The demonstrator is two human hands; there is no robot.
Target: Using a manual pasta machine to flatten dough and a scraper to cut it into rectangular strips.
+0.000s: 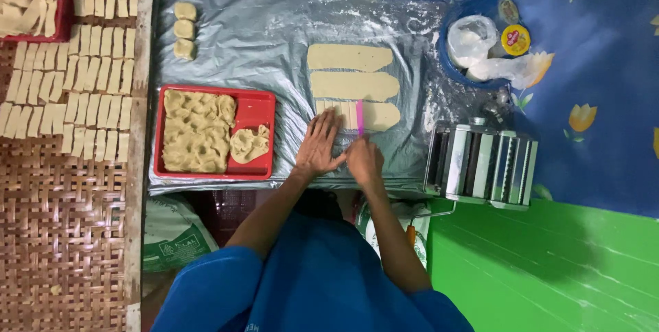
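— Three dough strips (351, 85) lie on the silver sheet (254, 37) before you. Where are your hands?

— Both sit at the nearest strip (376, 116). Your left hand (317, 145) presses flat, fingers spread, on its cut end, gripping nothing. Your right hand (364, 157) has its grip closed on a pink cutter (360, 116) standing across that strip.

— What crowds you on the right?

— A metal pasta roller (482, 162) stands just beside your right hand, at the sheet's edge. Beyond it, a blue bowl (449, 64) holds white bags and a small tin.

— And on the left?

— A red tray (255, 112) of crumpled dough sits near your left hand. Three small dough lumps (184, 29) lie farther up the sheet. Past the sheet's edge, rows of cut pieces (75, 78) cover a woven mat (62, 236).

— Anything between your hands and the strip?

— Nothing; the other two strips lie just beyond it, apart from your fingers.
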